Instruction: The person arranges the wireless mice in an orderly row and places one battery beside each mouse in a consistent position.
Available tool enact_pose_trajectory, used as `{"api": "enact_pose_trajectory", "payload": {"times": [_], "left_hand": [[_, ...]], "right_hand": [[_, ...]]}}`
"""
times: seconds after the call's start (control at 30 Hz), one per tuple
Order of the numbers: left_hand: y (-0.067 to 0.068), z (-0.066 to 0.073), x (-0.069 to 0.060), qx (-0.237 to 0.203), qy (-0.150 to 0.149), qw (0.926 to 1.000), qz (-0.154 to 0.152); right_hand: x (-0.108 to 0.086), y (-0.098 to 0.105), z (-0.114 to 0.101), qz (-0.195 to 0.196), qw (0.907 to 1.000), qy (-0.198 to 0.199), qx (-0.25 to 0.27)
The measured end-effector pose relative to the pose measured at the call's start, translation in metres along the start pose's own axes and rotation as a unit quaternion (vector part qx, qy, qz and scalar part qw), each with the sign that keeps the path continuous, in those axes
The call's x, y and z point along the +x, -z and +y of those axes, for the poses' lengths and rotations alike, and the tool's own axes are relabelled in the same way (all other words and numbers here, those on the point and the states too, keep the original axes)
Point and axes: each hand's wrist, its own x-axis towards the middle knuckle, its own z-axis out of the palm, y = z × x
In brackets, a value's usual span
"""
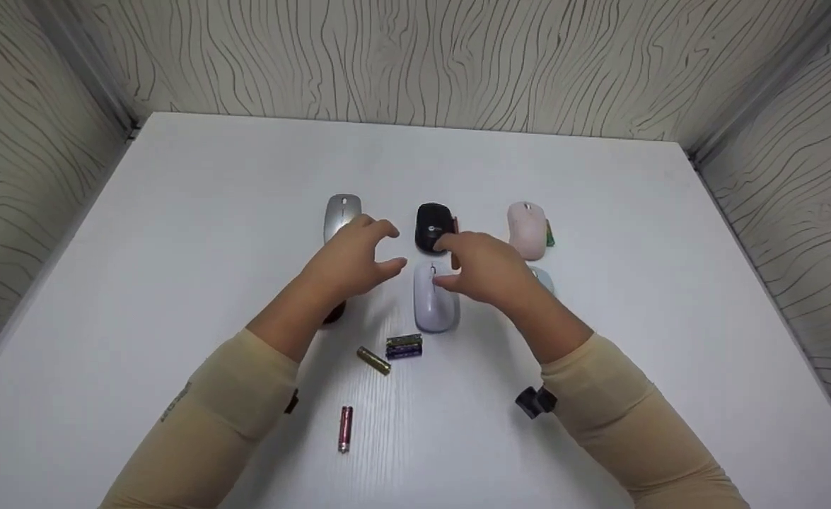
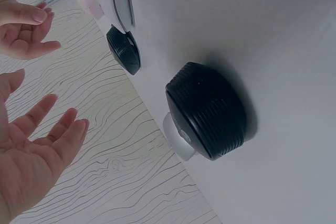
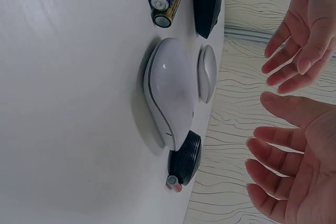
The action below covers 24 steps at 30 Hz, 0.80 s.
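Note:
My left hand (image 1: 351, 261) hovers over the table beside a silver mouse (image 1: 343, 206), fingers loosely bent and holding nothing. Opposite it, my right hand (image 1: 486, 268) hangs above a black mouse (image 1: 431, 223) and a pale lavender mouse (image 1: 435, 307), partly covering both from the head camera. Both wrist views show a gap between the hands and the mice, with palms and spread fingers bare. Under the left wrist, a dark mouse (image 1: 334, 313) is mostly hidden; in the left wrist view a black mouse (image 2: 207, 111) with ribbed sides stands close.
A pink mouse (image 1: 527, 230) has a green battery (image 1: 549, 233) beside it; a light blue mouse (image 1: 544, 278) is partly hidden. Red batteries lie beside the black mouse. Nearer lie a gold battery (image 1: 373, 360), a gold-and-purple pair (image 1: 404, 351) and a red battery (image 1: 345, 428).

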Motion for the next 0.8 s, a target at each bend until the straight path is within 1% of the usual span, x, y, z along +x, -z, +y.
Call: {"api": "enact_pose_trajectory", "payload": {"times": [0.1,0.2,0.27,0.37,0.43,0.5,0.6,0.63,0.67,0.73,0.8], "left_hand": [[-0.001,0.000,-0.009,0.003,-0.004,1.0000,0.000],[-0.003,0.002,-0.020,0.020,-0.022,0.9995,-0.008],[-0.006,0.003,-0.029,0.040,-0.036,0.9984,-0.020],[-0.011,0.004,-0.042,0.073,-0.061,0.9942,-0.050],[-0.015,0.004,-0.051,0.088,-0.077,0.9902,-0.076],[-0.018,0.004,-0.059,0.104,-0.100,0.9844,-0.100],[-0.024,0.003,-0.072,0.132,-0.132,0.9727,-0.138],[-0.026,0.002,-0.075,0.144,-0.137,0.9688,-0.148],[-0.028,0.002,-0.079,0.154,-0.138,0.9651,-0.160],[-0.033,0.000,-0.085,0.170,-0.129,0.9591,-0.186],[-0.039,-0.002,-0.090,0.184,-0.122,0.9549,-0.199]], "right_hand": [[-0.004,-0.002,-0.002,-0.001,1.0000,0.001,0.001],[-0.008,-0.003,-0.003,-0.005,1.0000,0.002,0.004],[-0.010,-0.003,-0.002,-0.007,0.9999,0.003,0.007],[-0.013,-0.003,-0.001,-0.009,0.9999,0.003,0.013],[-0.014,-0.003,-0.001,-0.008,0.9998,0.007,0.015],[-0.015,-0.003,-0.001,-0.006,0.9998,0.012,0.014],[-0.016,-0.003,0.000,-0.004,0.9998,0.017,0.013],[-0.016,-0.004,0.000,-0.004,0.9998,0.015,0.014],[-0.016,-0.004,0.000,-0.004,0.9998,0.014,0.015],[-0.017,-0.005,-0.001,-0.006,0.9998,0.010,0.017],[-0.017,-0.005,-0.001,-0.008,0.9998,0.005,0.017]]}}
